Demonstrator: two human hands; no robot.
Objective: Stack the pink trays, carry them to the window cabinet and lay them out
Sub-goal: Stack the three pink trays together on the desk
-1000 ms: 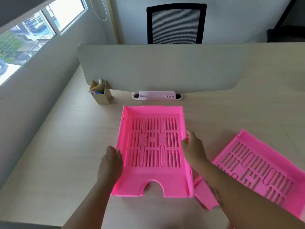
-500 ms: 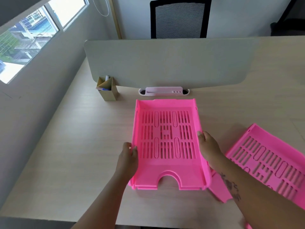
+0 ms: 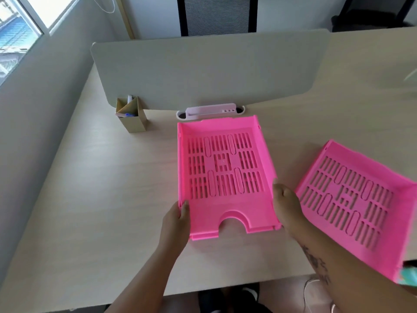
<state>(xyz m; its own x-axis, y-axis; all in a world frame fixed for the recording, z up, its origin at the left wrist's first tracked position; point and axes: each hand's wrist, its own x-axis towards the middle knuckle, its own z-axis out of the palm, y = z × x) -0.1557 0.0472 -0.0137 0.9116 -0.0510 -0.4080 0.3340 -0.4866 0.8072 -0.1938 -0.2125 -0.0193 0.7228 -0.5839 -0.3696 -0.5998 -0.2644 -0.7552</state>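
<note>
A pink slotted tray (image 3: 223, 168) lies flat on the light wooden desk (image 3: 101, 199), its notched front edge toward me; another edge peeking out under its front suggests a stack. My left hand (image 3: 176, 219) grips its left front corner, thumb over the rim. My right hand (image 3: 285, 204) holds the right side wall near the front. A second pink tray (image 3: 356, 199) lies turned at an angle on the desk to the right, apart from both hands.
A grey divider panel (image 3: 207, 68) stands across the desk behind the trays, with a pale pen holder (image 3: 211, 111) at its foot. A cardboard pen box (image 3: 132, 117) stands at the left. A window (image 3: 20, 26) is at far left, a black chair (image 3: 216, 14) beyond the divider.
The view has shifted, so both trays sit further right and the desk's front edge shows. My hands have slid toward the front corners of the tray they hold.
</note>
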